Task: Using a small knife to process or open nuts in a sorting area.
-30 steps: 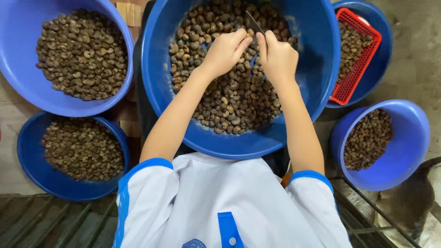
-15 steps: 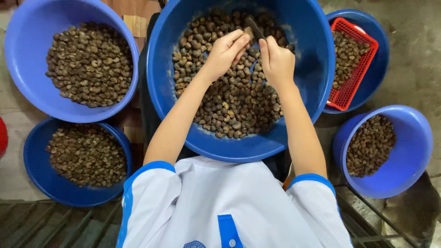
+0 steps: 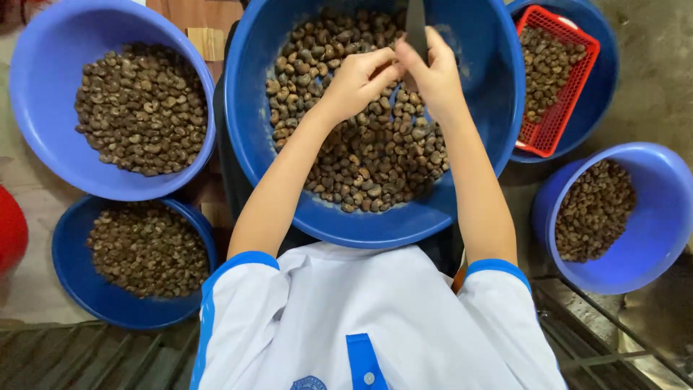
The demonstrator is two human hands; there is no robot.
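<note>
Knobbly brown nuts (image 3: 375, 159) fill the round plastic basin (image 3: 491, 108); both hands' fingers (image 3: 382, 65) pinch one nut.

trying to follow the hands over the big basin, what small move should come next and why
Probably press the knife into the nut pinched between the fingers. The right hand grips the dark blade upright, and the left hand meets it just above the nuts in the big basin. The nut itself is hidden by the fingers, so this is only a guess.
</note>
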